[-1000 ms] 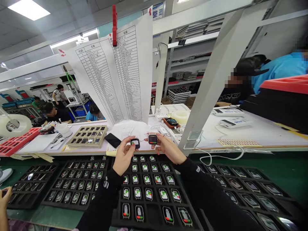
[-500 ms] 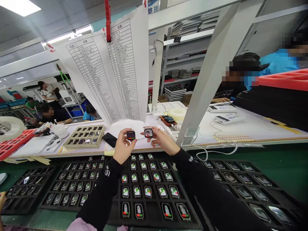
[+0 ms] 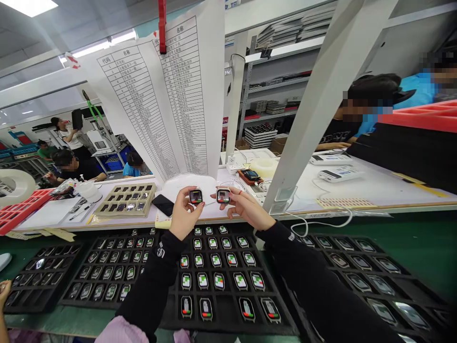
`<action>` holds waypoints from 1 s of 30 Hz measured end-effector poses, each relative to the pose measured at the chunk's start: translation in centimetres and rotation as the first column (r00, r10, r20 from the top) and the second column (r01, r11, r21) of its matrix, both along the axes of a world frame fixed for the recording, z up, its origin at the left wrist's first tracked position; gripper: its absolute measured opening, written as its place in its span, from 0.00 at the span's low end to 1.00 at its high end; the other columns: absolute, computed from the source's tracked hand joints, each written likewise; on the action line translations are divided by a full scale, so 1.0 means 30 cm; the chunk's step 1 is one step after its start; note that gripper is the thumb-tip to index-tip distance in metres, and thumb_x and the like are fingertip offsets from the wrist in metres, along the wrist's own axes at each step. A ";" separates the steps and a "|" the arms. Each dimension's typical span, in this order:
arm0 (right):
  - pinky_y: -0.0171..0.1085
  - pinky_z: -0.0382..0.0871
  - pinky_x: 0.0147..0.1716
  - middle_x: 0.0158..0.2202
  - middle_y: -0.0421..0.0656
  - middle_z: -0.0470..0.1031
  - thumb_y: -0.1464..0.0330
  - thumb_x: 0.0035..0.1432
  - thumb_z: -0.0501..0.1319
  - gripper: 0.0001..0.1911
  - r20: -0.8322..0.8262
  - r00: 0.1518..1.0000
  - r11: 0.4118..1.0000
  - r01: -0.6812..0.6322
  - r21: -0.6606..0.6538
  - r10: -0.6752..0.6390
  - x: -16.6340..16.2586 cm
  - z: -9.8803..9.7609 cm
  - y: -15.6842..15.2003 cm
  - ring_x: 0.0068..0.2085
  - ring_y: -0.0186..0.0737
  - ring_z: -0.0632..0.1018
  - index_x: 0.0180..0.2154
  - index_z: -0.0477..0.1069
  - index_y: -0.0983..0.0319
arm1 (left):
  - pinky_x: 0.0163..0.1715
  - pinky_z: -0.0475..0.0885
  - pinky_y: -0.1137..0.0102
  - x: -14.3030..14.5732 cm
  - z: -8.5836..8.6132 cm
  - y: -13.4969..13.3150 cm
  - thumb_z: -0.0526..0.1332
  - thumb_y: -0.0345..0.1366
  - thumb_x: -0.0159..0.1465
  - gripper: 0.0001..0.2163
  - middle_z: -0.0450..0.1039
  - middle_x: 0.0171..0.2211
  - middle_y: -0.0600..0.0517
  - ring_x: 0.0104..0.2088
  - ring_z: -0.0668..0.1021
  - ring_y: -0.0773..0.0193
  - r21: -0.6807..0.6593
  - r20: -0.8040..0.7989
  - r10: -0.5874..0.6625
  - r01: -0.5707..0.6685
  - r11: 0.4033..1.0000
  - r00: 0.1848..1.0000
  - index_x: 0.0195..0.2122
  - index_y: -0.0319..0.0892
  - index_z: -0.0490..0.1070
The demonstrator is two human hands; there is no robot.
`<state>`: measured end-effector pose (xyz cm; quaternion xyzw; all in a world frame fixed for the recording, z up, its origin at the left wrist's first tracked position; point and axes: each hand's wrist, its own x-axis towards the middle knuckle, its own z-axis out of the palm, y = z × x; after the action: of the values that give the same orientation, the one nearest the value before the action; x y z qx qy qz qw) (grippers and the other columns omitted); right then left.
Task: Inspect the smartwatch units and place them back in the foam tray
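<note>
My left hand [image 3: 183, 216] pinches a small smartwatch body [image 3: 195, 196] with a lit screen, held up facing me. Beside it, my right hand [image 3: 246, 209] grips a second smartwatch body [image 3: 223, 196], its screen also lit. Both are raised above the far edge of a black tray [image 3: 217, 321] whose pockets hold several watch bodies showing green, white and red screens. Both arms wear black sleeves.
More black trays [image 3: 107, 274] of watch bodies lie left and right [image 3: 360, 274] on the green mat. A beige tray [image 3: 126, 200], a phone [image 3: 163, 206], hanging printed sheets [image 3: 171, 100] and a slanted white post [image 3: 314, 105] stand behind. Other people sit beyond the bench.
Both hands have lifted the two watch bodies slightly higher and closer together, and their screens changed display. The view shifted a little.
</note>
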<state>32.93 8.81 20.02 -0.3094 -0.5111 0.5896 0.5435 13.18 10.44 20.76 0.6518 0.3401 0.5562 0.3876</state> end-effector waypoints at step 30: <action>0.32 0.69 0.20 0.33 0.44 0.73 0.59 0.54 0.68 0.30 0.083 0.996 0.999 0.024 0.044 -0.027 -0.038 -0.070 -0.075 0.31 0.39 0.74 0.55 0.64 0.63 | 0.35 0.73 0.71 0.012 -0.019 -0.109 0.61 0.37 0.62 0.13 0.70 0.47 0.47 0.35 0.75 0.66 -0.096 -0.012 -0.168 0.166 0.981 0.986 0.48 0.45 0.66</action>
<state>31.78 6.56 17.92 -0.3286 -0.5420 0.5581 0.5355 13.54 7.17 20.20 0.6645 0.3141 0.4983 0.4599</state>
